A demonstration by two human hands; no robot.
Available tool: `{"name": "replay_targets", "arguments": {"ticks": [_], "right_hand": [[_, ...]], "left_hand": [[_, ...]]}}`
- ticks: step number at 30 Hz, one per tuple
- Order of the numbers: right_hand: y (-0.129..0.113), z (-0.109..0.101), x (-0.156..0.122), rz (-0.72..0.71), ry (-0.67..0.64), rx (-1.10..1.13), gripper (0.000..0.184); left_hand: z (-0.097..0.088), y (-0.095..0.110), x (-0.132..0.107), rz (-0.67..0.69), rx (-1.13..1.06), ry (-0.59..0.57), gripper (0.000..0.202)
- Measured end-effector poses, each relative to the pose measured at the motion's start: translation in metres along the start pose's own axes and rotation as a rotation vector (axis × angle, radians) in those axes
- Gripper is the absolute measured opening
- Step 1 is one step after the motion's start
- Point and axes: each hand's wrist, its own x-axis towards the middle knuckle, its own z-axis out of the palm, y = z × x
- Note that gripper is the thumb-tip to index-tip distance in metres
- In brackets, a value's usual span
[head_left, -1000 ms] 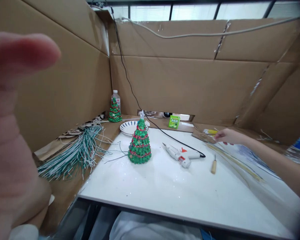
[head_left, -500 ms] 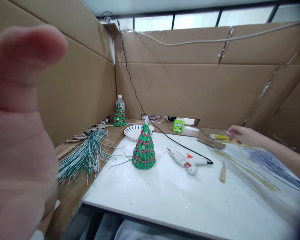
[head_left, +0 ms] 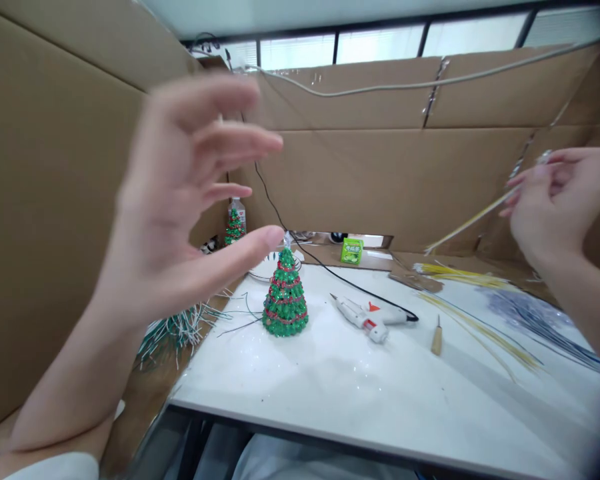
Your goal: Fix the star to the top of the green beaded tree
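Note:
My left hand (head_left: 175, 193) is raised in the air at the left, empty, its fingers and thumb spread apart. Its thumb tip overlaps the view near the top of a beaded green Christmas tree (head_left: 285, 300) with red bead bands, which stands upright on the white board. Over at the right, my right hand (head_left: 560, 200) pinches a thin yellow-and-white strand (head_left: 473, 221) that slants down to the left. Something small and shiny (head_left: 544, 157) shows at those fingertips; its kind is unclear. Below lies a bundle of yellow strands (head_left: 460, 275).
A white glue gun (head_left: 363, 319) and a wooden-handled awl (head_left: 437, 339) lie on the white board (head_left: 330, 393). Green-and-white strands (head_left: 185, 330) spread at the left. A second beaded tree (head_left: 235, 228), a green box (head_left: 351, 251) and cardboard walls (head_left: 340, 180) stand behind.
My right hand has lifted from the yellow bundle, bringing up a strand. My left hand has moved away from the camera and rightward, its fingers still apart.

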Motion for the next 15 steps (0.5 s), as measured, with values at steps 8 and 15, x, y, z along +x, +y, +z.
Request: {"name": "replay_targets", "arguments": {"ticks": [8,15], "right_hand": [[-0.112,-0.005,-0.023,-0.018,-0.247,0.801,0.012],[-0.129,0.005,-0.028,-0.172,-0.499,0.57,0.018]], "left_hand": [[0.045,-0.04,0.009,-0.142,-0.062,-0.316,0.02],[0.051,-0.043,0.009,-0.175,-0.049,-0.427,0.023]]}}
